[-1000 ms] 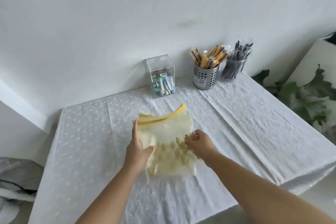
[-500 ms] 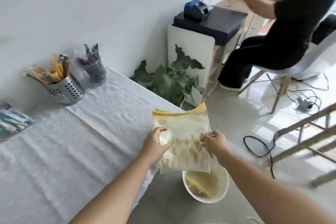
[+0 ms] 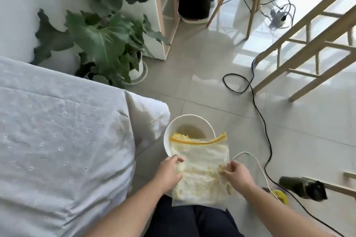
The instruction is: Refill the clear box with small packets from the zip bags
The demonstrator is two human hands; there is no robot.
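The zip bag (image 3: 202, 161) is now hanging lower than half a second ago, with its yellow zip edge lying across the mouth of the white bucket (image 3: 189, 115) at the lower centre of the frame, right of the cloth-covered worktop (image 3: 57, 140). The left hand (image 3: 169, 171) is gripping the bag's left edge with curled fingers, and the right hand (image 3: 237, 175) is pinching its right edge. Small yellowish packets (image 3: 200, 181) are showing through the plastic.

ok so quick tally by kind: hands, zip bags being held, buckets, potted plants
hands: 2, the left hand and the right hand, each gripping one side of the bag
zip bag being held: 1
white bucket: 1
potted plant: 1
total: 5
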